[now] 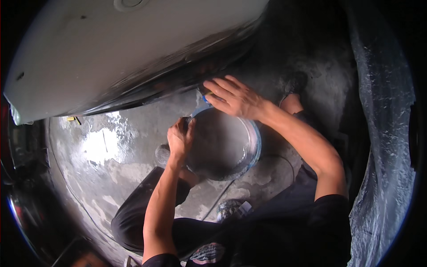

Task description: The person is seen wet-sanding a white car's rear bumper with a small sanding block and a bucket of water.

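A round tub with a bluish rim [257, 147] stands on the floor between my legs, with grey, murky liquid inside. My left hand [179, 135] is closed at the tub's left rim, fingers curled around a small dark piece [187, 119]; what it is I cannot make out. Over the far rim, my right hand [235, 99] is bent around a small dark block with a blue edge [205, 98]. Its palm side is hidden, and the block shows only in part past the fingertips.
A large pale panel with a dark lower edge [147, 58] looms at the upper left. Clear plastic sheeting [382, 169] hangs on the right. A thin cable [75, 200] crosses the wet concrete floor [133, 151]. A small yellow item [74, 119] lies under the panel.
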Available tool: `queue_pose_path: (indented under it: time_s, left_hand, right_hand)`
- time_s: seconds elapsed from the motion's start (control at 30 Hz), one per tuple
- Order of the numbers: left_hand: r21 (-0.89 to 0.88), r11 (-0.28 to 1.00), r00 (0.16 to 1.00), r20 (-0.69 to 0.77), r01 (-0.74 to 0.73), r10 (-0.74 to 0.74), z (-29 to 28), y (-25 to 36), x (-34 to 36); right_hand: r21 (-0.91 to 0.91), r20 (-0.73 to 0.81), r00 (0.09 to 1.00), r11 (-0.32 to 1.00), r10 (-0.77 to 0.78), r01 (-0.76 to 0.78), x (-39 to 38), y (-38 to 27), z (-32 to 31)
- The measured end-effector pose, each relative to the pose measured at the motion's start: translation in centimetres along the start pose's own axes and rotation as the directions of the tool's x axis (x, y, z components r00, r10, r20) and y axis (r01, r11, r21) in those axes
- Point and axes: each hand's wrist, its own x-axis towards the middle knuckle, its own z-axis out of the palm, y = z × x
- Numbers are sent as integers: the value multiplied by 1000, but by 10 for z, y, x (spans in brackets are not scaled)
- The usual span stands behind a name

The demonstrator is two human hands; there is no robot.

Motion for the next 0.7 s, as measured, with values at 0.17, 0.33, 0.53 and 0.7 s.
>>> queue_pose_path:
  time_s: [0.17,0.33,0.53,0.7]
  left_hand:
    - [-63,997,999,-11,48,-49,-7,6,-3]
    - [-17,999,999,7,44,-44,-2,4,0]
    - [-44,997,998,17,61,-60,-6,6,-4]
    - [21,1000,1000,-8,2,-2,1,0,2]
  right_hand:
    - [-175,-39,998,983,-55,48,-50,63,0]
    - [-152,-128,986,984,-108,88,-14,25,30]
    - [-144,-26,998,988,-63,59,-39,59,3]
    - [-167,-58,994,982,-94,83,-5,11,34]
